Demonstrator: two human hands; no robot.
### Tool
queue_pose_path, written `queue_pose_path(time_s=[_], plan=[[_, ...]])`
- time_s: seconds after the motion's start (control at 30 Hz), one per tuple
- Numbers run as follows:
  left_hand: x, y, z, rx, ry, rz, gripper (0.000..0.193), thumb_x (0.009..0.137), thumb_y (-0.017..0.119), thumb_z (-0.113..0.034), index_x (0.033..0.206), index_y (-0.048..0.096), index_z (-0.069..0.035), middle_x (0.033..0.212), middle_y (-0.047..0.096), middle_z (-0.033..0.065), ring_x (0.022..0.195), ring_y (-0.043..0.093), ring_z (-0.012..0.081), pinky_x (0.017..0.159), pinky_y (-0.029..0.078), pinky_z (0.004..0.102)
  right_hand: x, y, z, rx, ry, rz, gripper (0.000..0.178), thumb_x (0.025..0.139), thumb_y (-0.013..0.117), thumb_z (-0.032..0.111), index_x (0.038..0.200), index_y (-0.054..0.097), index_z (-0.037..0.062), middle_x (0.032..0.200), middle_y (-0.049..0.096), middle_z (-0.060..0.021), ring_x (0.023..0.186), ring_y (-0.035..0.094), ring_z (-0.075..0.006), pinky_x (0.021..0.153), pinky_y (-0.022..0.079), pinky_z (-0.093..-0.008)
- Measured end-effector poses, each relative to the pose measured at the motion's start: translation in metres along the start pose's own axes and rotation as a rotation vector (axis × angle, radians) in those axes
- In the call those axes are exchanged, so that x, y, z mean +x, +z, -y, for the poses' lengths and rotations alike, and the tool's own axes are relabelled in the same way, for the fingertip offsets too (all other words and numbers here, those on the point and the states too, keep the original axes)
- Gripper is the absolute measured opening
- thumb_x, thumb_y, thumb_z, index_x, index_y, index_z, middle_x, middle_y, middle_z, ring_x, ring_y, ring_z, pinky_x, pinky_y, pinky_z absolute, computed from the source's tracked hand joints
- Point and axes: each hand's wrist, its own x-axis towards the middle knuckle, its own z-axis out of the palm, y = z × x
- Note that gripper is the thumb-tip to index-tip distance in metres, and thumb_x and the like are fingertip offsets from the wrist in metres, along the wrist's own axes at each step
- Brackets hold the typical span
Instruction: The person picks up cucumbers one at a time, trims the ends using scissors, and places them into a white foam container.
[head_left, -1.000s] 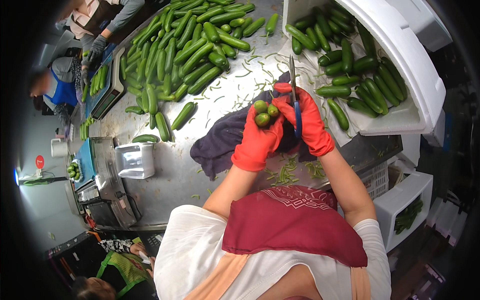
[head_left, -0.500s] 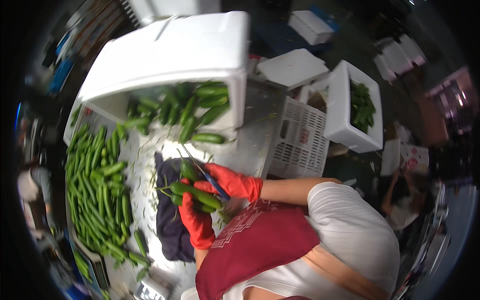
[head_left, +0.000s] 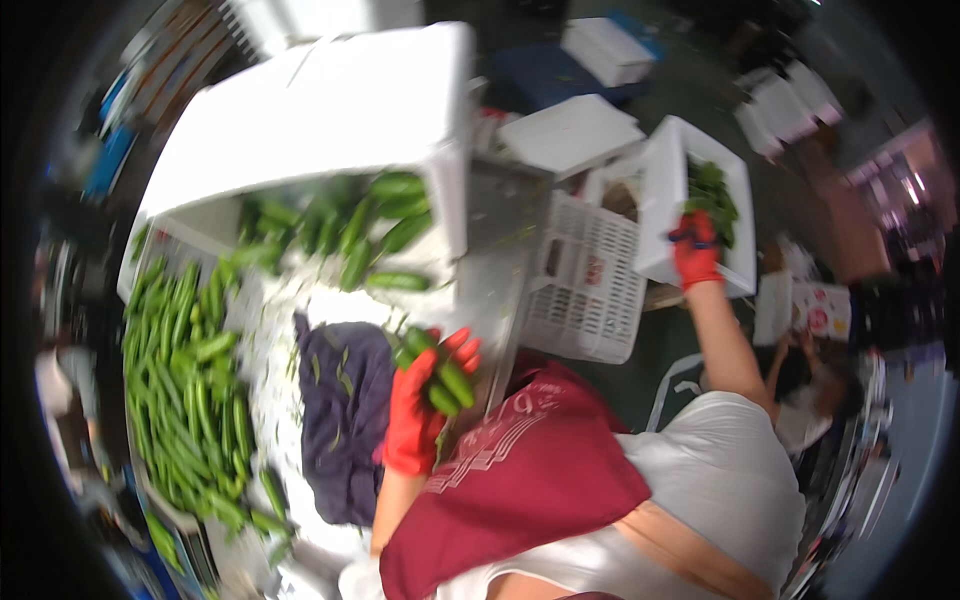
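My left hand (head_left: 415, 425), in a red rubber glove, is closed around several long green peppers (head_left: 455, 383) above the metal table, just right of a crumpled dark purple cloth (head_left: 343, 420). My right hand (head_left: 697, 255), gloved the same way, reaches over the near wall of a white foam box (head_left: 660, 200) at the right. Across its fingers lies the dark blue handle of the scissors (head_left: 703, 242); the blades cannot be made out. Green peppers (head_left: 712, 195), blurred, lie in that box beyond the hand.
A large pile of long green peppers (head_left: 185, 400) covers the table's left side. A big white foam box (head_left: 320, 130) lies tipped with its opening toward me, more peppers inside. A white slatted plastic crate (head_left: 590, 285) and a foam lid (head_left: 570, 135) stand between table and right box.
My right hand has left the peppers in my left hand and swung far right to the foam box, with the scissors. My left hand has shifted slightly right, still holding peppers.
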Motion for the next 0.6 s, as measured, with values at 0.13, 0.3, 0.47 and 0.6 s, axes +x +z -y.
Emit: queue_pose_path(time_s=[0.13,0.3,0.47,0.6], plan=[[0.002,0.013,-0.012,0.156,0.011,0.008,0.056,0.091,0.057,-0.017,0.14,0.033,-0.004,0.123,0.055,0.0198,0.105,0.061,0.0283,0.092,0.048,0.0364,-0.017,-0.004,0.019,0.725,0.266,0.12,0.038,0.095,0.035,0.003,0.128,0.053,0.0081,0.091,0.058,-0.005,0.079,0.053,-0.0125,0.073,0.043,-0.0264],[-0.016,0.016,-0.028,0.33,0.043,-0.037,0.047,0.091,0.058,-0.013,0.134,0.043,-0.002,0.112,0.062,0.014,0.1,0.062,0.0221,0.087,0.049,0.0305,-0.074,0.05,0.21,0.769,0.528,1.182,0.029,0.095,0.05,0.016,0.12,0.056,0.0028,0.093,0.062,-0.005,0.072,0.056,-0.0092,0.063,0.044,-0.0215],[-0.033,0.012,-0.035,0.426,0.044,-0.088,0.041,0.089,0.061,-0.006,0.128,0.05,-0.001,0.106,0.064,0.0097,0.095,0.062,0.0177,0.083,0.05,0.0283,-0.105,0.088,0.271,0.553,-0.025,1.239,0.046,0.082,0.071,0.013,0.124,0.054,0.0031,0.096,0.062,-0.0086,0.076,0.061,-0.016,0.066,0.049,-0.0278],[-0.043,0.007,-0.03,0.456,0.079,-0.211,0.039,0.087,0.064,-0.005,0.125,0.052,-0.003,0.103,0.062,0.0053,0.088,0.06,0.0123,0.078,0.049,0.0255,-0.088,0.098,0.308,0.432,-0.345,1.222,0.044,0.08,0.071,0.015,0.12,0.057,0.0035,0.085,0.063,-0.0114,0.075,0.062,-0.0229,0.065,0.05,-0.0322]])
